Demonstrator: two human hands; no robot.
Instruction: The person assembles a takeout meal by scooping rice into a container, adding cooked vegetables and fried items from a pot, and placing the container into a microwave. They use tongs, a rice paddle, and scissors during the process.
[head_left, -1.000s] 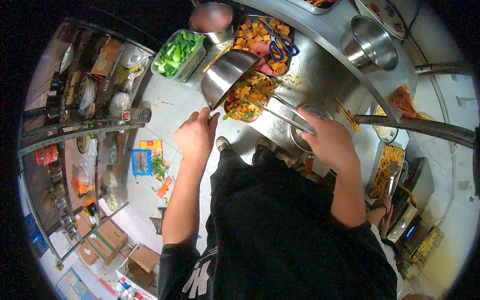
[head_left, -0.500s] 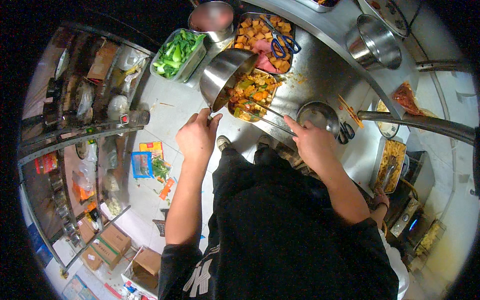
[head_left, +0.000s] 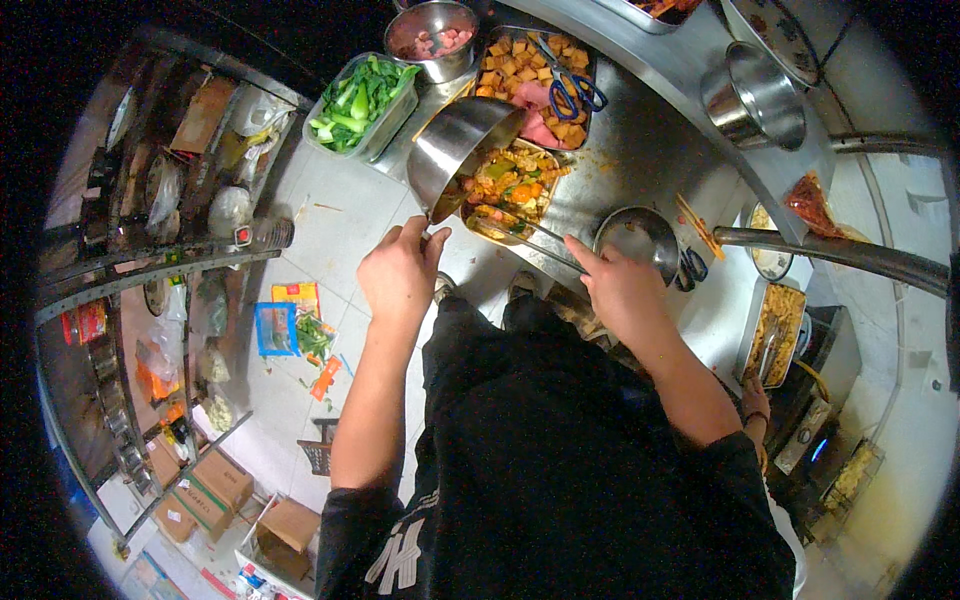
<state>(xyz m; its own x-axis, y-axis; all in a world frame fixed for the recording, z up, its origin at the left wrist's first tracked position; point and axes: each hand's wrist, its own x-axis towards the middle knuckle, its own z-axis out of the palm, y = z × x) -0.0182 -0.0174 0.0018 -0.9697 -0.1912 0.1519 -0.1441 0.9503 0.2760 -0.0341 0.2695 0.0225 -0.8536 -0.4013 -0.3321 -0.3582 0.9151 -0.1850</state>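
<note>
Left hand grips the rim of a steel bowl, fingers closed on its lower edge; the bowl tilts above them, over a tray of stir-fried food. Right hand is closed around metal tongs, whose tips reach beyond the fingers into that tray.

Both forearms enter from the lower edge, bare below short dark sleeves, and extend forward and upward. The left hand is raised ahead of the torso, fingers curled closed in a grip, knuckles facing the camera, thumb on the inner side toward the right hand. The right hand sits level with the left and well apart from it, back of the hand up, fingers closed in a pinch directed inward toward the left hand. The left elbow is the straighter; the right is bent.
</note>
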